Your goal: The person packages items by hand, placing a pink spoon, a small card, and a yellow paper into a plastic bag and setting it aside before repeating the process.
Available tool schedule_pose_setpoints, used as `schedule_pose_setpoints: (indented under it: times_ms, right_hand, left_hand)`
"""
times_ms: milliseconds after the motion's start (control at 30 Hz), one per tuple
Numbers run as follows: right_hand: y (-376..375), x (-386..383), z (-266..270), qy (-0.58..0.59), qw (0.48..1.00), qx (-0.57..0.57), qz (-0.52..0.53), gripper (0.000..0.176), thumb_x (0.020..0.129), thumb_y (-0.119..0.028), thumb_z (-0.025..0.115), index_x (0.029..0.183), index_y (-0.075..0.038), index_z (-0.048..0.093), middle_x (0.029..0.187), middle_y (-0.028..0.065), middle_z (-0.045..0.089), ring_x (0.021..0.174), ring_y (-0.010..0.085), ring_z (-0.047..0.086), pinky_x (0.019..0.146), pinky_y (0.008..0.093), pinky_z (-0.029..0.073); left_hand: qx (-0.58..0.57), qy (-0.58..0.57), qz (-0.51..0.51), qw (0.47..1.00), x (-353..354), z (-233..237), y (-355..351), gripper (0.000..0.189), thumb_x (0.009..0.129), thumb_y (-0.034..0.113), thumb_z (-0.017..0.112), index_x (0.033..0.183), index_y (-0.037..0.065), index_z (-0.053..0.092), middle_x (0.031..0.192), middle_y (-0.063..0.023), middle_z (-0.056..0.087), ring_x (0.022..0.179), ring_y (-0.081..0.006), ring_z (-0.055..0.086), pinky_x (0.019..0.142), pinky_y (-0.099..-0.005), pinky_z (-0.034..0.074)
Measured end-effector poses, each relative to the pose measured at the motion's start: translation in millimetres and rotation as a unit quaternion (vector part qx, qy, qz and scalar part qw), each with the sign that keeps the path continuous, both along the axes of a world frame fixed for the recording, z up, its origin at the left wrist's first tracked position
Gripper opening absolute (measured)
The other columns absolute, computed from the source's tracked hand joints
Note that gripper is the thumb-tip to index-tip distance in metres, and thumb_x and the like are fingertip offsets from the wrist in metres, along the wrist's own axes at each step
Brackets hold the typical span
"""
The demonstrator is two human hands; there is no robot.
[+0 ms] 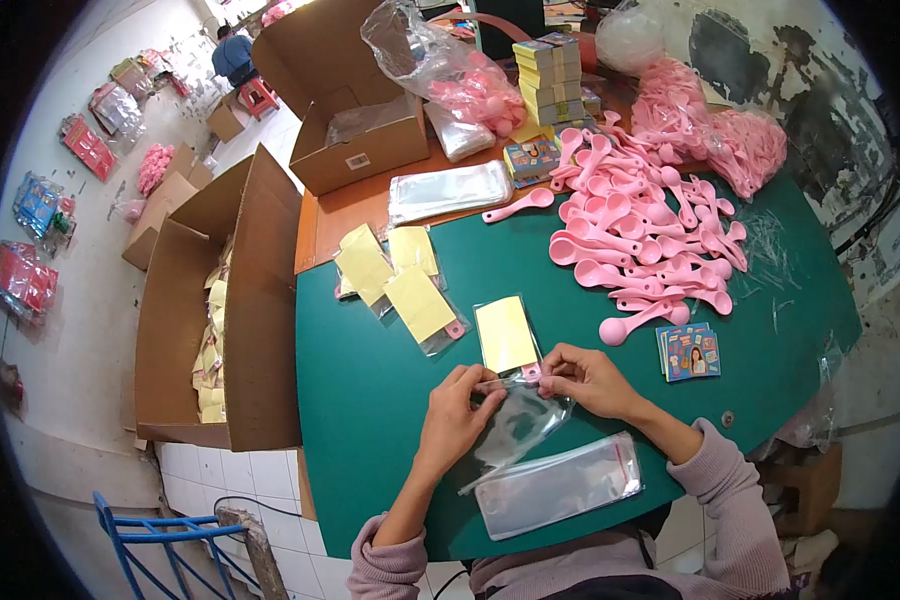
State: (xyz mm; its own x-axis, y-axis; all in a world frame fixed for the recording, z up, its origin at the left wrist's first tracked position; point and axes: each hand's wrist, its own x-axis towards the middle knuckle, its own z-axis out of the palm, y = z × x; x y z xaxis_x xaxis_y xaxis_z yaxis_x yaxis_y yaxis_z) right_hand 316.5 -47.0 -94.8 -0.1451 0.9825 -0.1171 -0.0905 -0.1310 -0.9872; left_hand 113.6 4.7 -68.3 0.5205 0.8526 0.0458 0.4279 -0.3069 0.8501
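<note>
My left hand point(462, 408) and my right hand point(585, 382) pinch the two sides of a clear plastic bag point(520, 425) over the green table. In the bag's far part lie a yellow card point(506, 335) and a pink spoon, of which only the handle end point(532, 371) shows. Nearer my body is a stack of flat clear bags point(560, 487). Several packed bags with yellow cards point(418, 301) lie to the left. A big pile of pink spoons point(635, 225) covers the back right, with a small stack of blue printed cards point(690, 353) in front of it.
An open cardboard box point(260, 310) holding packed bags stands left of the green table point(355, 400). Behind are another box point(360, 150), more clear bags point(450, 190), stacked cards point(550, 80) and bagged spoons point(740, 145). A person point(232, 55) sits far back; a blue metal frame point(160, 535) stands lower left.
</note>
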Motion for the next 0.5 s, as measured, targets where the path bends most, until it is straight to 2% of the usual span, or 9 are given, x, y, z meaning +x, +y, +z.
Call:
schedule_pose_setpoints:
  times_ms: [100,267,333,433,500]
  right_hand:
    - [-1,-3,6,-0.008,0.999,-0.001,-0.036,0.011,0.085,-0.008,0.057,0.085,0.001,0.051,0.075,0.0045,0.060,0.067,0.0096,0.060,0.062,0.0228,0.050]
    - [-2,-8,6,-0.019,0.996,-0.021,-0.079,0.013,0.085,-0.009,0.057,0.085,0.002,0.049,0.076,0.0071,0.060,0.064,0.0104,0.060,0.057,0.0229,0.050]
    - [-3,-10,7,-0.022,0.995,-0.021,-0.094,0.014,0.085,-0.008,0.057,0.086,0.002,0.047,0.076,0.0077,0.060,0.063,0.0107,0.061,0.055,0.0226,0.050]
    - [-3,-11,7,-0.029,0.994,-0.011,-0.105,0.014,0.085,-0.006,0.056,0.089,0.002,0.045,0.074,0.0078,0.059,0.062,0.0111,0.061,0.053,0.0223,0.050]
    - [-4,-11,9,-0.060,0.992,-0.014,-0.110,0.015,0.085,-0.005,0.056,0.090,0.000,0.043,0.072,0.0074,0.058,0.062,0.0114,0.061,0.052,0.0224,0.049]
  left_hand:
    - [-0.040,0.011,0.001,0.999,1,0,-1,0.014,0.078,0.011,0.065,0.085,0.001,0.059,0.080,-0.0060,0.062,0.069,-0.0129,0.060,0.060,-0.0242,0.049]
    - [-0.085,0.005,0.028,0.996,6,-7,-6,0.015,0.078,0.013,0.066,0.083,0.000,0.059,0.079,-0.0048,0.060,0.072,-0.0105,0.058,0.061,-0.0235,0.049]
    - [-0.080,-0.037,0.058,0.994,10,-10,-9,0.020,0.080,0.013,0.064,0.090,-0.001,0.053,0.080,-0.0053,0.059,0.071,-0.0099,0.057,0.060,-0.0227,0.047]
    - [-0.064,-0.101,0.115,0.986,16,-9,-12,0.022,0.082,0.010,0.061,0.093,-0.001,0.045,0.071,-0.0074,0.056,0.065,-0.0122,0.058,0.056,-0.0247,0.047]
    - [-0.076,-0.119,0.109,0.984,14,-16,-12,0.022,0.082,0.009,0.060,0.094,0.000,0.043,0.073,-0.0074,0.056,0.065,-0.0116,0.058,0.056,-0.0237,0.047]
